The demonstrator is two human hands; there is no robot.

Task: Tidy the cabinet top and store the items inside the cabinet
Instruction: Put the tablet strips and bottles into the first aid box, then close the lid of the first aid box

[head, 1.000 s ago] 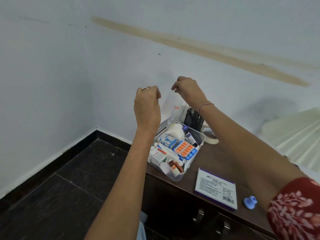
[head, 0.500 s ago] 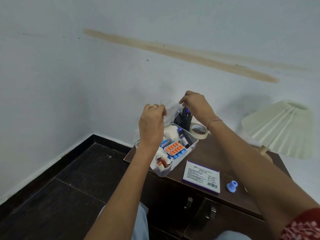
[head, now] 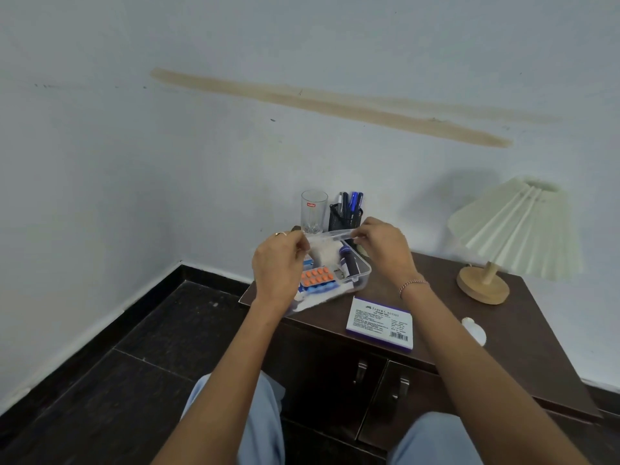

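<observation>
A clear plastic box of medicines stands at the left end of the dark cabinet top. Inside it lie an orange blister pack, white gauze and a dark bottle. My left hand and my right hand each grip one end of the box's clear lid, which hangs just above the box. A white and purple stamp pad box lies right of it. Below are two shut cabinet doors with metal handles.
Behind the box stand a drinking glass and a black mesh pen holder against the wall. A pleated lamp on a wooden base occupies the right end. A small white object lies near my right forearm. My knees are in front of the doors.
Both hands came down from high against the wall to just over the box, bringing the clear lid with them. The view tilted down, showing the glass, lamp and doors.
</observation>
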